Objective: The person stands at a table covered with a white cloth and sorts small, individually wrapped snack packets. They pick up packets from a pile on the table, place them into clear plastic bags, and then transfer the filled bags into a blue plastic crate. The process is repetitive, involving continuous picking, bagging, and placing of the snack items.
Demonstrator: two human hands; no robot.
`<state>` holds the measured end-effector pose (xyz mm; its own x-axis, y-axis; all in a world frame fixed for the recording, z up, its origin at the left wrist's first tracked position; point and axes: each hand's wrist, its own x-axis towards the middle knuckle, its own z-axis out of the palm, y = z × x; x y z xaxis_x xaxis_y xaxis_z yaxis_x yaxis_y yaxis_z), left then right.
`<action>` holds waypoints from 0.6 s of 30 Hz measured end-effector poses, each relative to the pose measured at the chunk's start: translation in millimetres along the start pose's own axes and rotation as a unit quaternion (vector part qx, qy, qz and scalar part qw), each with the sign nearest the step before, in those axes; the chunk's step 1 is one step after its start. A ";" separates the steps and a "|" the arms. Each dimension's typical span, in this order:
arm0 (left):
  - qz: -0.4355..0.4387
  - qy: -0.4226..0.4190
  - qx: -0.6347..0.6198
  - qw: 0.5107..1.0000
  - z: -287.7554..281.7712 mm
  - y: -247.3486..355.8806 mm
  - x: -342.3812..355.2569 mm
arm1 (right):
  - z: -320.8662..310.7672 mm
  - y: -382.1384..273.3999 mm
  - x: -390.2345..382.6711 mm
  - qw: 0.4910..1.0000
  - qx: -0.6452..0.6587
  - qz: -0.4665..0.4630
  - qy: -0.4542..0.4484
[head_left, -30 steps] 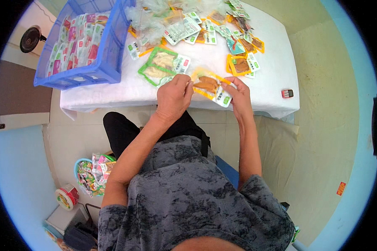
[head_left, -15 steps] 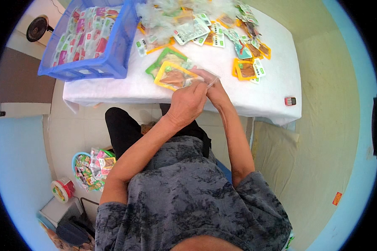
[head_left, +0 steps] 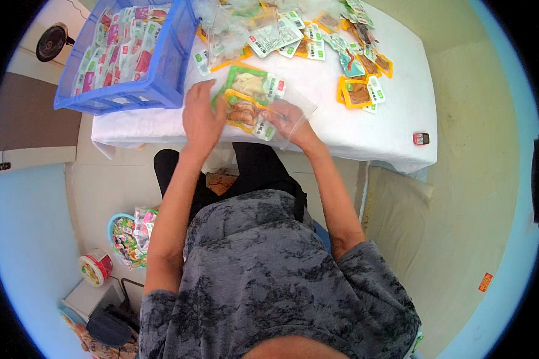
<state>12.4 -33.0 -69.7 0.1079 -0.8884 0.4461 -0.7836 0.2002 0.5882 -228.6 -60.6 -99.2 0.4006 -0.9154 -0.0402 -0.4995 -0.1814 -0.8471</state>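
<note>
My left hand (head_left: pixel 202 116) is open at the left of two food packets, its fingers apart and raised beside their edges. My right hand (head_left: pixel 286 119) pinches the yellow-bordered packet (head_left: pixel 243 109) at its right side, with a thin clear plastic bag (head_left: pixel 300 106) around or over those fingers; exactly what is inside the bag is hard to make out. The yellow packet, showing brown food, overlaps the lower part of a green-bordered packet (head_left: pixel 249 84) with pale food, near the front of the white-covered table (head_left: pixel 377 131).
A blue crate (head_left: pixel 167 90) of upright packets stands at the left. Loose yellow-edged packets (head_left: pixel 358 93) and clear bags (head_left: pixel 221 27) pile at the back and right. A small red-and-black device (head_left: pixel 421 139) lies at the right. A basin of packets (head_left: pixel 129 239) and a tub (head_left: pixel 94 267) are below.
My left hand has let go of the yellow packet and moved left, opening. The yellow packet now sits lower over the green one. The clear bag appeared by my right hand.
</note>
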 end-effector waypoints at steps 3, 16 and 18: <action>-0.125 -0.036 -0.127 0.983 16.9 -25.0 -7.3 | 8.2 3.5 8.3 0.991 -0.117 -0.062 0.033; -0.156 -0.061 -0.121 0.978 24.8 -27.5 -10.1 | 17.9 -30.8 -1.5 0.971 -0.175 -0.062 0.149; -0.170 -0.059 -0.138 0.974 27.1 -29.2 -3.6 | 17.2 -33.3 0.0 0.962 -0.196 -0.067 0.176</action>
<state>18.3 -46.9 -106.7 0.2484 -0.9609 0.1225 -0.5192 -0.0253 0.8543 -198.8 -48.4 -80.2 0.2311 -0.9269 0.2957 -0.7405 -0.3647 -0.5645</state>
